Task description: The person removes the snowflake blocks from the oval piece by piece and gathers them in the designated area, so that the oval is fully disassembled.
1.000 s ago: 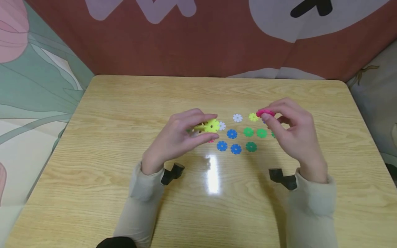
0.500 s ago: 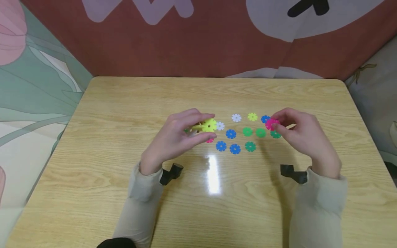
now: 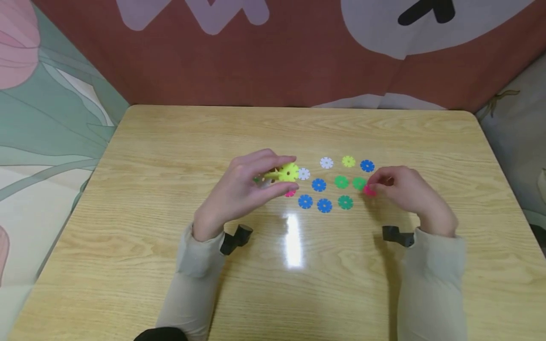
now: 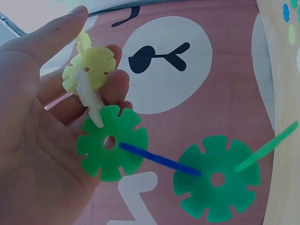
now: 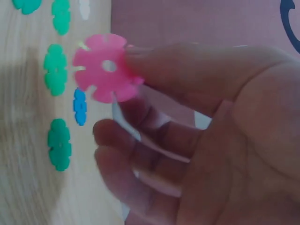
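Note:
My left hand (image 3: 245, 184) grips a chain of interlocking notched plastic discs, raised over the table. In the left wrist view, a yellow disc (image 4: 96, 70) lies between thumb and fingers. From it hang a white disc (image 4: 86, 93), a green disc (image 4: 93, 157), a blue disc (image 4: 159, 159) seen edge-on, and more green. My right hand (image 3: 405, 192) pinches one pink disc (image 5: 98, 77) between thumb and index finger, its other fingers loosely curled below. In the head view the pink disc is partly covered by the fingertips, beside a flat green disc (image 3: 359, 183).
Loose discs lie on the wooden table (image 3: 277, 128) between the hands: blue (image 3: 324, 205), green (image 3: 345, 202), white (image 3: 326, 162) and yellow (image 3: 348, 161). A pink one (image 3: 290, 193) lies partly behind the left thumb. A patterned red wall covering (image 3: 256, 66) borders the far edge.
My right hand has moved nearer to me with the pink disc, first rightward, then slightly back left, uncovering the blue disc at the back. The left hand has stayed nearly still.

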Available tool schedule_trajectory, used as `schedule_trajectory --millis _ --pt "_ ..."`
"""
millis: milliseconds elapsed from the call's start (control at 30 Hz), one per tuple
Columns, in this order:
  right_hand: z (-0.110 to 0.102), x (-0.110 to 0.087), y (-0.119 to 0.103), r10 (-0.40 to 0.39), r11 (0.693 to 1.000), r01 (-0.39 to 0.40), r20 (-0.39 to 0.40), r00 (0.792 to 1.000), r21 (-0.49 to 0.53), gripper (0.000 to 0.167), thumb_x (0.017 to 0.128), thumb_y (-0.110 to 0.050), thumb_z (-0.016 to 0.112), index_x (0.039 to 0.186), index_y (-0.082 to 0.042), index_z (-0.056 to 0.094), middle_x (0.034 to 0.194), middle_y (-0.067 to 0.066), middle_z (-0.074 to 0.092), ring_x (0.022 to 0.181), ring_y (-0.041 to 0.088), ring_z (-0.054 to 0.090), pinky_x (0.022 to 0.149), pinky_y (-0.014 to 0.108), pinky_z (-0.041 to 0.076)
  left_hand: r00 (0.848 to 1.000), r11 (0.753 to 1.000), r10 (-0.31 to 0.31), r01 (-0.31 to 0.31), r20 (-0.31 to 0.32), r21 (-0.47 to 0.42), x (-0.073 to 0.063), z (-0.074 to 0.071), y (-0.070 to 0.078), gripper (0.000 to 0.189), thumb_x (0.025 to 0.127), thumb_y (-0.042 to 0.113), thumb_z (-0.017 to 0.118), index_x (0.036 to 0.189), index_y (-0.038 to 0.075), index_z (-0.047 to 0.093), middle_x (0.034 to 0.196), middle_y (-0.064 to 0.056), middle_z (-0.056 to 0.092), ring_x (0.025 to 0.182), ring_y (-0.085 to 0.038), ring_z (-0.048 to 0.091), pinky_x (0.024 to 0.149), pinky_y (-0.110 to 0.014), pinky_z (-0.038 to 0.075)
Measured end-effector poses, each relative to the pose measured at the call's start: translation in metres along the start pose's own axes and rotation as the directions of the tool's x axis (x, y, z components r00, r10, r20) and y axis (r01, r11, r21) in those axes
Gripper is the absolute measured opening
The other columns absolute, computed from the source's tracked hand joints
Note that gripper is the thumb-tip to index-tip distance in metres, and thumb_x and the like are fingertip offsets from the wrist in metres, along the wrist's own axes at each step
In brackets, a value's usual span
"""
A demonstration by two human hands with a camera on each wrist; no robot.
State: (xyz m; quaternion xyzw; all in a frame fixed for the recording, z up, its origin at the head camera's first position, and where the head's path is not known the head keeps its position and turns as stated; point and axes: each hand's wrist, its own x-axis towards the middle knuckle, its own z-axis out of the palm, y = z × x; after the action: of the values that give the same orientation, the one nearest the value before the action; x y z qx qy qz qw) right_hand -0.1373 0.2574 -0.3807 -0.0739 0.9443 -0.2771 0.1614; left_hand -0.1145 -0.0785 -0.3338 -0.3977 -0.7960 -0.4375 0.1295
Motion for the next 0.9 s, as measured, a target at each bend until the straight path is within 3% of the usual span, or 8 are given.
schedule_trajectory --millis 200,533,900 --pt "0.004 0.005 0.009 0.044 0.999 -0.044 0.092 0.995 -0.006 0.017 0.094 -0.019 0.061 0.099 -0.005 0.069 0.093 0.007 0.069 0.088 0.023 0.057 0.073 0.03 0.041 1.0 1.0 -0.006 0.006 0.009 0.001 0.001 0.002 -0.001 0.037 0.08 0.014 0.079 0.113 0.001 0.07 0.085 -0.002 0.066 0.069 -0.007 0.053 0.06 -0.02 0.044" --pt "0.007 0.009 0.022 0.086 0.996 -0.084 0.148 0.985 -0.023 0.018 0.089 -0.02 0.067 0.096 -0.004 0.07 0.09 0.006 0.068 0.086 0.022 0.056 0.072 0.028 0.041 1.0 1.0 -0.011 0.011 0.011 0.006 0.001 0.003 0.0 0.044 0.081 0.012 0.078 0.12 -0.003 0.065 0.087 -0.004 0.066 0.07 -0.008 0.053 0.059 -0.02 0.044" --pt "0.009 0.01 0.018 0.125 0.991 -0.114 0.204 0.971 -0.064 0.018 0.087 -0.023 0.068 0.086 -0.005 0.069 0.086 0.007 0.063 0.085 0.024 0.05 0.069 0.029 0.038 1.0 1.0 0.011 -0.011 -0.002 0.024 0.003 0.005 0.0 0.046 0.082 0.009 0.076 0.124 -0.004 0.063 0.094 -0.007 0.067 0.076 -0.012 0.054 0.062 -0.021 0.044"
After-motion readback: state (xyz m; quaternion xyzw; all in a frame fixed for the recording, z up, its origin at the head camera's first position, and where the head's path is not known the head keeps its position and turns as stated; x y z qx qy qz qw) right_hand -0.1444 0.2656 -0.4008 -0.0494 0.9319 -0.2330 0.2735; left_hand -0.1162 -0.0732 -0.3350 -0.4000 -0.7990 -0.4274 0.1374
